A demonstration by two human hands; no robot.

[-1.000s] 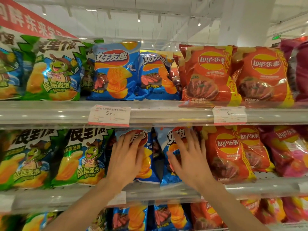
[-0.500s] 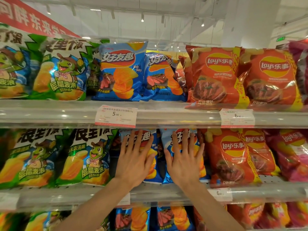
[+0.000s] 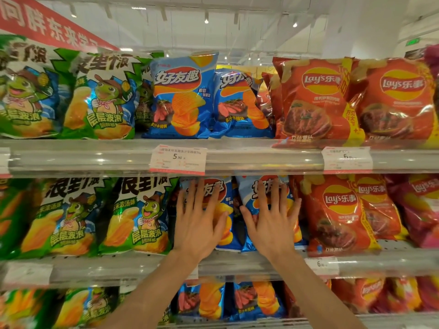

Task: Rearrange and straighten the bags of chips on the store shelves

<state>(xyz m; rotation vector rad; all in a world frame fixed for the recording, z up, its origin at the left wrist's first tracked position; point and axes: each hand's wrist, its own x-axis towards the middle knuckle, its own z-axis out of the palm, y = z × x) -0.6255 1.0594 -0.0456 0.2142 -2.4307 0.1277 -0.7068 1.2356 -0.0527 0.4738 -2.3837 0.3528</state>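
3 shelf levels are in view. The middle shelf point(image 3: 237, 264) has a clear front rail, and its bags stand tight side by side with almost no free room between them. On this level there are 3 green bags point(image 3: 140, 217) at the left, 2 blue bags in the centre, and 2 orange bags point(image 3: 337, 214) at the right, then pink ones cut by the edge. The left hand point(image 3: 197, 224) lies flat with fingers spread wide on the left blue bag point(image 3: 223, 210), holding nothing. The right hand point(image 3: 270, 222) presses the same way on the right blue bag point(image 3: 247, 198). A dark narrow gap shows between the 2 blue bags. 2 price tags point(image 3: 178, 159) hang on the upper rail.
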